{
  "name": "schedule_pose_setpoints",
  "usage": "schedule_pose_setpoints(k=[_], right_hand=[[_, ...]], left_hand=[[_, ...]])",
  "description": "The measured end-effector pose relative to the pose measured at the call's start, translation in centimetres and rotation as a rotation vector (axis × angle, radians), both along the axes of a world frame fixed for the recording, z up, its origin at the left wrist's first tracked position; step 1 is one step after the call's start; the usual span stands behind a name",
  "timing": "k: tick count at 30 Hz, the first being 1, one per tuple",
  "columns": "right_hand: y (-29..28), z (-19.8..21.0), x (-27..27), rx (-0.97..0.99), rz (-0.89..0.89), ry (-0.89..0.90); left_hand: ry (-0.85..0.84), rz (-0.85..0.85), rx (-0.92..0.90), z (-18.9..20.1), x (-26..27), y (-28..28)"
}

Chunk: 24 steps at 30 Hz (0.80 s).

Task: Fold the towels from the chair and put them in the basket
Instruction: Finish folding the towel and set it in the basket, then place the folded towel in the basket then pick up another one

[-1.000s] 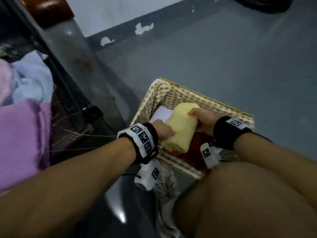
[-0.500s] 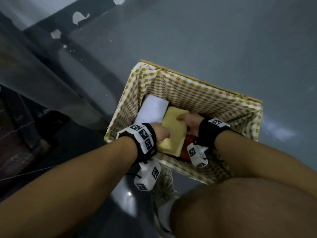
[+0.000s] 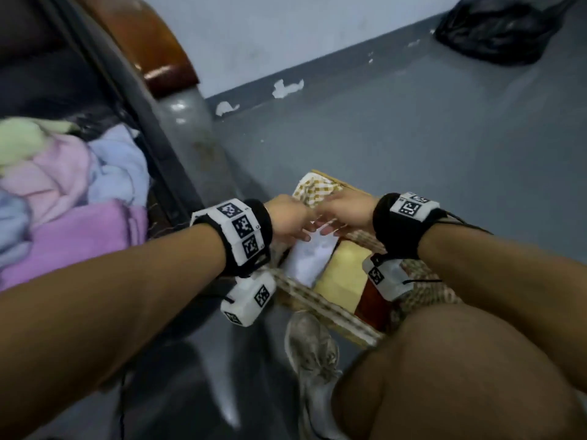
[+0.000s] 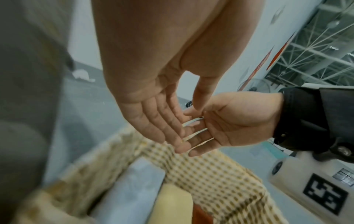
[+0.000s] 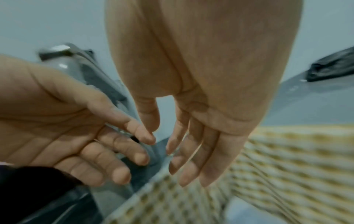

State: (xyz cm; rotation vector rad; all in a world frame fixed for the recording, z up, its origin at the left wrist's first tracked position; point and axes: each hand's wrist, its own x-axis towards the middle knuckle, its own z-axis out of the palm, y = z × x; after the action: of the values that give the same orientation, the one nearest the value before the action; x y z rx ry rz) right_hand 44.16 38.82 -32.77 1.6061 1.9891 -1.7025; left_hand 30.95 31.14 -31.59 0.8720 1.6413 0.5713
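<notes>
left hand point(image 3: 287, 217) and right hand point(image 3: 344, 211) are being held flat, empty, above basket point(image 3: 320, 308) | unfolded towels point(image 3: 73, 198) are lying on chair point(image 3: 149, 50), leftward, nearer left hand | yellow towel point(image 3: 344, 274) is lying in basket

Left hand point(image 4: 153, 106) and right hand point(image 4: 226, 121), both flat and empty, overlap at the fingertips above the gingham-lined basket point(image 4: 210, 178). Inside lie a white towel point(image 4: 132, 189), a yellow towel point(image 4: 172, 209) and, seemingly, a red one point(image 4: 201, 215).
</notes>
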Motion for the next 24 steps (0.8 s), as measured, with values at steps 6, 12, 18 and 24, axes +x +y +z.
schedule_pose_setpoints(k=[6, 12, 18, 24], right_hand=[[-5.8, 10.0, -11.9, 0.149, 0.342, 0.112], [-14.5, 13.8, -24.2, 0.177, 0.59, 0.183], [-21.0, 11.7, -31.7, 0.312, 0.669, 0.179], [-23.6, 7.6, -35.4, 0.367, 0.748, 0.229]], left_hand=[[0.138, 0.015, 0.142, 8.7, -11.1, -8.7], [0.351, 0.167, 0.203, 11.8, -21.5, -19.6], [0.902, 0.176, 0.083, 8.1, -28.2, -29.2], [1.062, 0.526, -0.029, 3.6, -33.2, -34.0]])
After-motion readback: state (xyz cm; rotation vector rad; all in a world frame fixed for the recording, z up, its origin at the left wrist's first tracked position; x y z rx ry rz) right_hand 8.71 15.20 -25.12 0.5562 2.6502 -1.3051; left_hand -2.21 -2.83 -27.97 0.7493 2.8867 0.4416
